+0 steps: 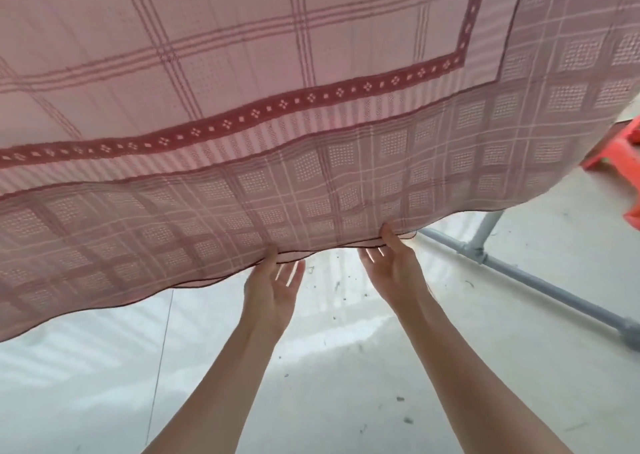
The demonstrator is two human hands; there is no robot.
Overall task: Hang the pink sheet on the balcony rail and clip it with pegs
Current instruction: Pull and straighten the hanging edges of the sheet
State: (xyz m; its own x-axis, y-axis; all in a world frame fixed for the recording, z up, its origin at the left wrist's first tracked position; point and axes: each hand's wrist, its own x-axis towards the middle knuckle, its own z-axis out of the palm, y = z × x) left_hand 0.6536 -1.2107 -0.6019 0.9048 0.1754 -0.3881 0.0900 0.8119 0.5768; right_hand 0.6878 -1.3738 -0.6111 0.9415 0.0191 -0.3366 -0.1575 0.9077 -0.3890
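Head view: the pink sheet (311, 114) billows across the whole upper part of the frame, doubled over so a dark red patterned border runs from the left edge up toward the upper right, its lower hem dipping at centre. The left hand (272, 289) and right hand (394, 266) reach up side by side just below centre, each pinching that hem between thumb and fingers. A grey metal pipe (540, 284) crosses the pale floor (329, 367) at lower right, with an orange-red plastic stool (620, 149) at the right edge.
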